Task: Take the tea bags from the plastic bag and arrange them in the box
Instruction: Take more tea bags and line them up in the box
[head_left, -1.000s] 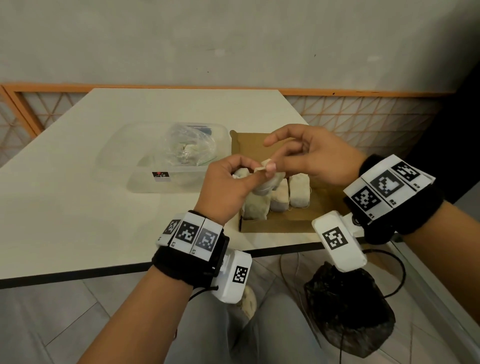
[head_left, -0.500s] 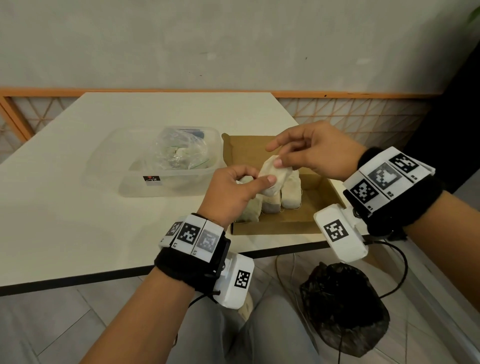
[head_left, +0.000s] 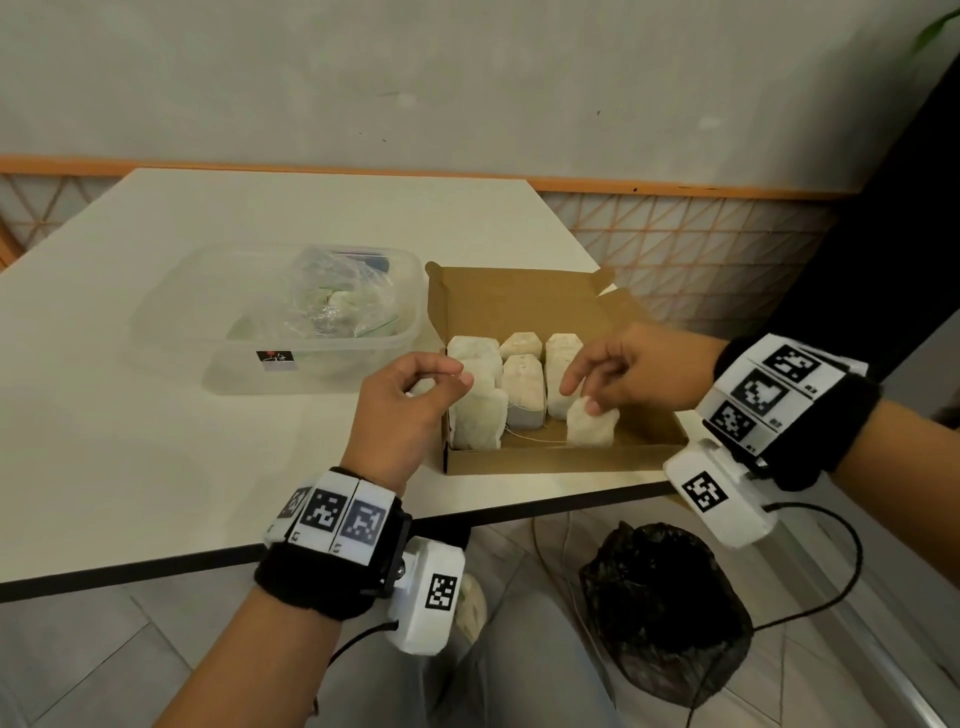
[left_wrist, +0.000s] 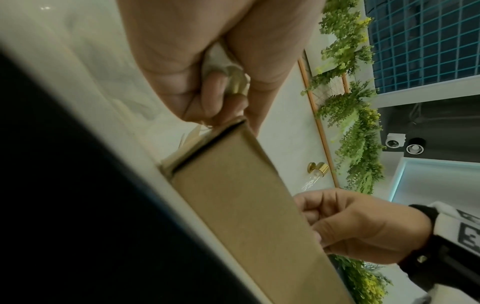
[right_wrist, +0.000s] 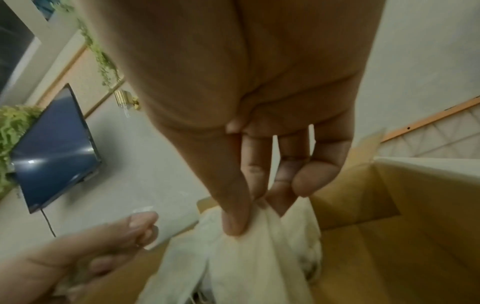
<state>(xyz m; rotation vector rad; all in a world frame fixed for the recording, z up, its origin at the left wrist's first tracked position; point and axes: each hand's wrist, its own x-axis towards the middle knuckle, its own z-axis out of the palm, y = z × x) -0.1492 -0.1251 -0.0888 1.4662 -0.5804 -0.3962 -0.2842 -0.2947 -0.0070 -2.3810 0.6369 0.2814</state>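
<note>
Over the cardboard box (head_left: 540, 306), the right hand (head_left: 639, 371) reaches down, thumb and fingers pinching the top of a tea bag (head_left: 592, 423) that stands in the front right row. Half a second ago both hands held this bag above the box; now the left hand (head_left: 410, 400) is off it, fingers curled, a scrap of white showing inside them. Six more tea bags (head_left: 524, 387) stand in the box. Left of it, a clear plastic tub (head_left: 171, 317) holds the plastic bag (head_left: 337, 296) with more tea bags.
</note>
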